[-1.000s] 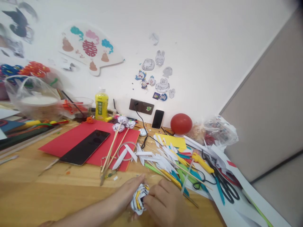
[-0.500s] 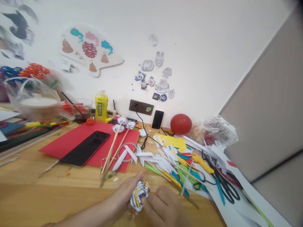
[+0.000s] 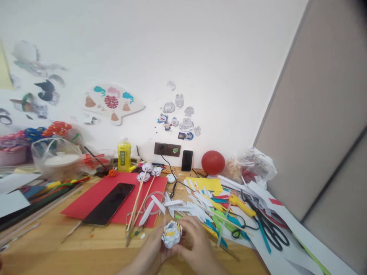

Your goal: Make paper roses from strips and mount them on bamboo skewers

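Note:
A round white paper piece with yellow strips and folded, layered edges [image 3: 172, 233] is held up over the front of the wooden table. My left hand [image 3: 153, 244] supports it from the left and below. On its right side, my right hand [image 3: 195, 240] grips it with curved fingers and the thumb at the lower edge. Just behind the hands lie loose folded white strips [image 3: 183, 208]. Paper flowers [image 3: 147, 173] on wooden sticks rest on a red sheet [image 3: 114, 185], beside a black phone [image 3: 109, 204].
Black scissors [image 3: 271, 229], a yellow glue gun [image 3: 242, 205] and coloured strips [image 3: 226, 221] lie at the right. Along the wall stand a yellow bottle [image 3: 124, 156], a second phone [image 3: 187, 160], a red balloon [image 3: 213, 162] and a bagged tub [image 3: 61, 164].
The paper piece has turned so its face points more upward. My right hand has opened out around its right side. The view has tilted up, showing more wall.

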Tool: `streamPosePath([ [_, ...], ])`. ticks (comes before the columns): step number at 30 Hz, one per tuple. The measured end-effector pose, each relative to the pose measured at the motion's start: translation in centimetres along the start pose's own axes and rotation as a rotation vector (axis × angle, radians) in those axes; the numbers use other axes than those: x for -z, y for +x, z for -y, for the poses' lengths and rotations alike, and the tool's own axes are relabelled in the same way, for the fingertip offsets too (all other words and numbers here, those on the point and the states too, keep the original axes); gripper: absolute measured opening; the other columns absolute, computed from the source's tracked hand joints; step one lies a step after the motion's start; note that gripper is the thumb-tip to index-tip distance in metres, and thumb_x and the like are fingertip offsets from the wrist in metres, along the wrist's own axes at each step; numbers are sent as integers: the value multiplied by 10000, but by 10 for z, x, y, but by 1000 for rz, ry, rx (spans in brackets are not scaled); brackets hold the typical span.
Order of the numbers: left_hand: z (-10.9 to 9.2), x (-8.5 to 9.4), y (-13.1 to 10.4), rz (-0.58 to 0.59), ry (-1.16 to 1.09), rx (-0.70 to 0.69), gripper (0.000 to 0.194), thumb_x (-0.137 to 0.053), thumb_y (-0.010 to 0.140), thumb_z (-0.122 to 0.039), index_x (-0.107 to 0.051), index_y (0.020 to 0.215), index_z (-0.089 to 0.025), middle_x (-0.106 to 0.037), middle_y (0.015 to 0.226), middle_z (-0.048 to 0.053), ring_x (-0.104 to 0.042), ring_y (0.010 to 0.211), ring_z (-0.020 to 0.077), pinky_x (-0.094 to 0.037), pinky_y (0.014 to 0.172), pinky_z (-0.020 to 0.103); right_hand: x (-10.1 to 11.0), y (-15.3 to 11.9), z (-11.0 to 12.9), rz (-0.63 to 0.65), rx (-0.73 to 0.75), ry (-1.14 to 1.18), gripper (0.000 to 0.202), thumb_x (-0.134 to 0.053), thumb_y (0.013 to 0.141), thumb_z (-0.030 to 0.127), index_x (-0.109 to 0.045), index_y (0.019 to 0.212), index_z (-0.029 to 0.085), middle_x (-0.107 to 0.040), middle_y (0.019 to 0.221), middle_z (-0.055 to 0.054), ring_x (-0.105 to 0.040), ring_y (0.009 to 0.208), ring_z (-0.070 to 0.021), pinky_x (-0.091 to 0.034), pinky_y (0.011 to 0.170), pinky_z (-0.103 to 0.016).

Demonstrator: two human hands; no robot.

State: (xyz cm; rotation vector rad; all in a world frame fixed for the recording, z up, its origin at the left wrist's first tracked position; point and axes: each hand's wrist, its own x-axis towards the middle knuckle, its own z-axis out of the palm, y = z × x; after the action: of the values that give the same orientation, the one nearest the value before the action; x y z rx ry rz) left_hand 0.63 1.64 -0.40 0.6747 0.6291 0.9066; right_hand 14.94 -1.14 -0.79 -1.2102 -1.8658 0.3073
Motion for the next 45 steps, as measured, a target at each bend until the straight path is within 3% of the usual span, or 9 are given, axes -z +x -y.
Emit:
streamPosePath([
  [2,0,0,3,14,90,-88,472,-562,710,-620,-646,832,-172,-722,774,75,-674,759,240,-507,662,325,0,1,-2,-63,-32,18,481,-725,594,50,-594,1036,187,-616,1030,-75,-557,975,-247,-453,852,-370],
  [4,2,4,9,46,167,-187,515,-599,637,-657,-630,884,-206,-714,875,82,-659,847,282,-507,694,369,2,1,-4,-117,-61,18,514,-692,580,6,-592,1050,186,-620,1036,-75,-554,986,-251,-442,869,-380],
  [7,9,11,18,127,298,-341,727,-835,394,-489,-576,1021,-228,-671,1050,96,-608,975,328,-487,785,397,2,0,-4,-138,-52,6,523,-657,596,6,-589,1071,214,-622,1028,-57,-549,977,-243,-443,862,-374],
  [10,14,14,20,99,419,-458,620,-819,517,-370,-537,1050,-221,-649,1058,83,-594,998,305,-456,856,386,3,-3,-1,-153,5,-17,516,-610,612,4,-578,1077,224,-615,1034,-52,-541,969,-236,-440,861,-370],
  [15,4,13,9,50,580,-569,433,-738,616,-222,-549,1005,-209,-653,969,51,-607,935,260,-471,820,328,13,0,5,-121,40,104,561,-534,600,-15,-541,1107,225,-592,1064,-47,-538,984,-204,-438,869,-327],
  [21,-6,5,-6,-2,775,-597,376,-680,613,-131,-581,969,-199,-665,989,69,-612,935,261,-478,820,328,23,3,1,-109,-77,296,81,-600,720,186,-602,801,183,-587,807,-23,-563,766,-167,-457,719,-281],
  [31,0,8,-6,86,781,-578,347,-720,667,-198,-551,969,-221,-642,1056,84,-610,984,268,-481,845,347,20,1,5,24,-370,679,217,-716,637,304,-563,709,168,-587,698,14,-561,673,-145,-422,637,-247],
  [35,2,10,-6,78,777,-605,347,-718,673,-178,-550,973,-228,-634,1078,85,-607,994,261,-483,848,344,23,2,6,36,-404,639,164,-696,632,237,-573,714,166,-583,685,17,-562,668,-147,-418,633,-248],
  [45,6,17,-3,122,786,-700,325,-675,686,-115,-560,965,-236,-654,1082,87,-605,1035,261,-489,861,347,28,1,10,-21,-237,277,107,-646,638,90,-591,647,181,-588,673,14,-560,650,-138,-457,601,-232],
])
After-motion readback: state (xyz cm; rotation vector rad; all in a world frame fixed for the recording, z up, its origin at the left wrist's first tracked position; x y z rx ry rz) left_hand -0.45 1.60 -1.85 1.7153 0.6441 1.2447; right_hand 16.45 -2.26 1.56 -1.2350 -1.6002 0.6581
